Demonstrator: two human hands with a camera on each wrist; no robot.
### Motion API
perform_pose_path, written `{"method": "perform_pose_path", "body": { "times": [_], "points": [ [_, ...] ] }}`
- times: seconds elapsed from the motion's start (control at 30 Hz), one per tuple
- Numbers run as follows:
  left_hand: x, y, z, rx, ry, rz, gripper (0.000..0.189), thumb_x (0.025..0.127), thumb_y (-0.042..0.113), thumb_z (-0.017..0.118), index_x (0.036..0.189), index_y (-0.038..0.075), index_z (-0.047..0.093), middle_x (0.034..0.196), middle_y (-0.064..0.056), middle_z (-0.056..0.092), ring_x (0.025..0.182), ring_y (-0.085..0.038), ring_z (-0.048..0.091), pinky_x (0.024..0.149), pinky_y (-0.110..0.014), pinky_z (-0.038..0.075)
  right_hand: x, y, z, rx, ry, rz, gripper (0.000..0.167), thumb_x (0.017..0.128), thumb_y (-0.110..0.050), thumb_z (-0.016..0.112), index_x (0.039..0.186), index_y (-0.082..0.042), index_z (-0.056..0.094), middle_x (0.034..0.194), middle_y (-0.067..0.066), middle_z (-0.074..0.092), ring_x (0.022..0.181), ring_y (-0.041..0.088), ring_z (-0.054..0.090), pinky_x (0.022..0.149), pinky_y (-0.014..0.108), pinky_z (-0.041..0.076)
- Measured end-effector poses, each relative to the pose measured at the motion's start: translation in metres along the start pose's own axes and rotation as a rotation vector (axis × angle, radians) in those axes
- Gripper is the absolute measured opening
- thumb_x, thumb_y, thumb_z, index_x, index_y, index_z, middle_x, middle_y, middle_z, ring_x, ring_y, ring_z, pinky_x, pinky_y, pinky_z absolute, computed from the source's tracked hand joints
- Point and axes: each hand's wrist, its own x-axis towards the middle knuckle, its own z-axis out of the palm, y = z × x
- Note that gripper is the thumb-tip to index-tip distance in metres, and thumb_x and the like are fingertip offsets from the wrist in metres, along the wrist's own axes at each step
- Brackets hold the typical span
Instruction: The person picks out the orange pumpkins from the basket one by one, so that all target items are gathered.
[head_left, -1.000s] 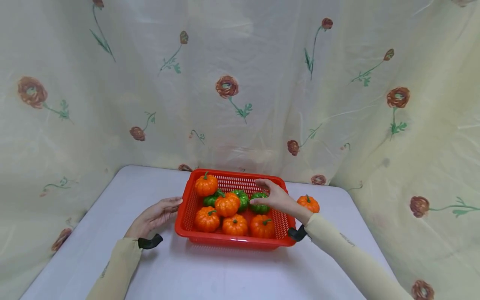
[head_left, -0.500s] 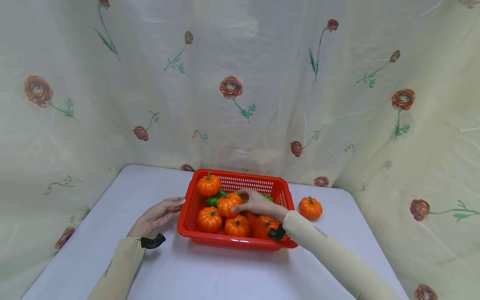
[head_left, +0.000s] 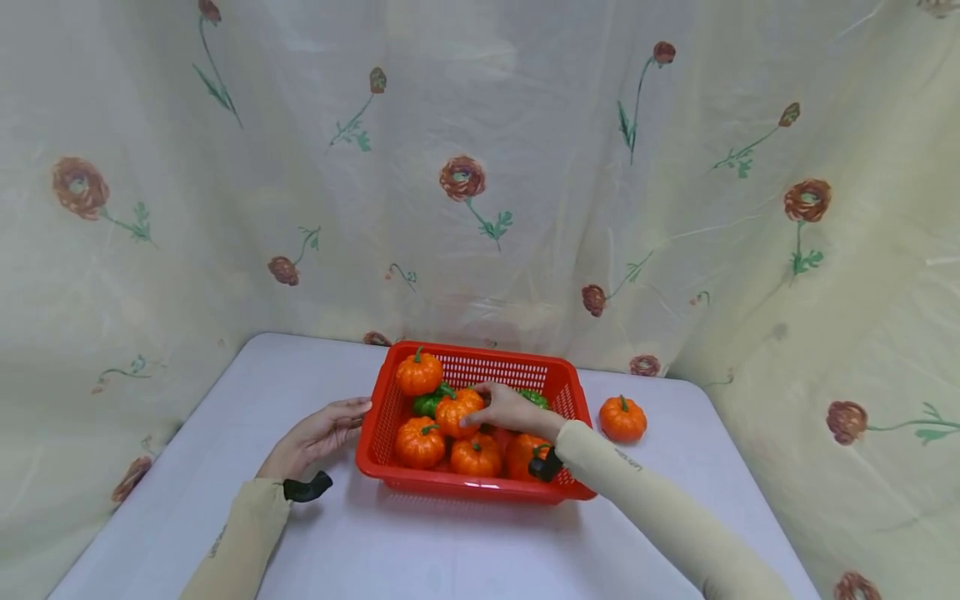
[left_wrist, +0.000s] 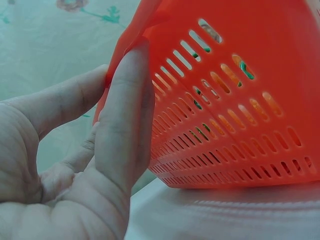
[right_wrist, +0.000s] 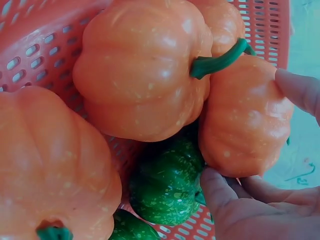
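Note:
A red plastic basket [head_left: 480, 485] with slotted walls holds several small orange and green toy-like pumpkins. At its left side my left hand [head_left: 318, 433] pinches the rim; the left wrist view shows the fingers [left_wrist: 122, 110] close up against the red rim [left_wrist: 127, 37]. My right hand [head_left: 517, 410] reaches over the basket and grips an orange pumpkin [head_left: 456, 412] lying on top of the others. In the right wrist view, thumb and fingers lie on opposite sides of this pumpkin [right_wrist: 247, 117]. Below it sits a dark green pumpkin [right_wrist: 167, 182], partly hidden.
One orange pumpkin [head_left: 622, 419] stands on the white table [head_left: 450, 550], right of the basket. Inside, further orange pumpkins [head_left: 420, 373] lie around the gripped one, and a green pumpkin [head_left: 535, 398] shows behind the right wrist. A flower-patterned curtain [head_left: 480, 275] hangs behind the table.
My right hand has moved left from over the basket's right side to the middle orange pumpkin and closed around it. The left hand stays at the rim.

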Motion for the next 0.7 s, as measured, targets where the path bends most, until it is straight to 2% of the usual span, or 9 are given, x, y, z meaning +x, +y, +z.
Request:
{"method": "perform_pose_path", "body": {
  "times": [0.03, 0.2, 0.27, 0.43, 0.5, 0.6, 0.67, 0.7],
  "points": [
    [0.001, -0.001, 0.0, 0.006, -0.022, 0.008, 0.061, 0.091, 0.019, 0.067, 0.144, 0.008, 0.039, 0.123, -0.005, 0.065, 0.106, -0.017, 0.066, 0.093, -0.027, 0.053, 0.0, 0.001, 0.0, 0.003, -0.001, 0.002, 0.069, 0.077, -0.037, 0.08, 0.133, -0.007, 0.052, 0.127, 0.006, 0.06, 0.108, 0.017, 0.059, 0.101, 0.038, 0.048],
    [0.003, -0.002, 0.001, -0.024, -0.04, 0.03, 0.058, 0.092, 0.015, 0.066, 0.141, 0.005, 0.039, 0.122, -0.007, 0.064, 0.106, -0.019, 0.066, 0.095, -0.03, 0.053, -0.001, 0.004, -0.003, 0.021, 0.002, 0.01, 0.068, 0.076, -0.038, 0.08, 0.131, -0.009, 0.054, 0.126, 0.005, 0.06, 0.108, 0.017, 0.059, 0.102, 0.039, 0.048],
    [0.003, -0.001, 0.001, -0.033, -0.028, 0.03, 0.059, 0.09, 0.015, 0.068, 0.141, 0.005, 0.039, 0.121, -0.007, 0.065, 0.106, -0.019, 0.066, 0.094, -0.03, 0.053, -0.001, 0.004, -0.005, 0.034, 0.004, -0.001, 0.066, 0.076, -0.036, 0.081, 0.13, -0.009, 0.055, 0.125, 0.004, 0.062, 0.107, 0.016, 0.06, 0.102, 0.038, 0.048],
    [0.004, 0.001, 0.005, -0.034, -0.099, 0.023, 0.057, 0.095, 0.013, 0.06, 0.145, 0.003, 0.033, 0.124, -0.008, 0.063, 0.106, -0.02, 0.066, 0.092, -0.03, 0.054, -0.004, 0.005, -0.008, 0.065, -0.004, -0.033, 0.062, 0.077, -0.032, 0.081, 0.129, -0.009, 0.057, 0.122, 0.004, 0.064, 0.104, 0.014, 0.061, 0.101, 0.036, 0.048],
    [0.003, 0.001, 0.005, -0.033, -0.101, 0.019, 0.055, 0.096, 0.013, 0.059, 0.144, 0.003, 0.034, 0.122, -0.008, 0.064, 0.105, -0.019, 0.066, 0.092, -0.029, 0.054, -0.007, 0.004, -0.011, 0.101, -0.009, -0.034, 0.063, 0.078, -0.031, 0.08, 0.131, -0.008, 0.055, 0.125, 0.005, 0.063, 0.106, 0.015, 0.061, 0.101, 0.036, 0.049],
    [0.001, 0.0, 0.003, -0.046, -0.052, 0.01, 0.052, 0.094, 0.014, 0.064, 0.139, 0.006, 0.04, 0.119, -0.007, 0.066, 0.104, -0.018, 0.067, 0.092, -0.028, 0.054, -0.012, 0.003, -0.017, 0.149, -0.019, -0.031, 0.067, 0.079, -0.032, 0.079, 0.135, -0.008, 0.051, 0.129, 0.006, 0.06, 0.11, 0.018, 0.06, 0.102, 0.038, 0.049],
    [0.001, 0.0, 0.003, -0.047, -0.051, 0.006, 0.05, 0.093, 0.015, 0.064, 0.137, 0.007, 0.042, 0.118, -0.006, 0.066, 0.104, -0.017, 0.067, 0.092, -0.028, 0.054, -0.016, 0.002, -0.022, 0.178, -0.018, -0.026, 0.069, 0.079, -0.033, 0.079, 0.137, -0.009, 0.049, 0.132, 0.007, 0.057, 0.113, 0.02, 0.059, 0.103, 0.04, 0.048],
    [0.001, 0.0, 0.002, -0.044, -0.071, 0.009, 0.049, 0.094, 0.014, 0.062, 0.138, 0.006, 0.042, 0.119, -0.007, 0.066, 0.104, -0.018, 0.067, 0.093, -0.028, 0.054, -0.018, 0.003, -0.025, 0.179, -0.015, -0.019, 0.07, 0.079, -0.035, 0.079, 0.137, -0.011, 0.048, 0.132, 0.006, 0.057, 0.114, 0.02, 0.058, 0.104, 0.04, 0.048]
  ]
}}
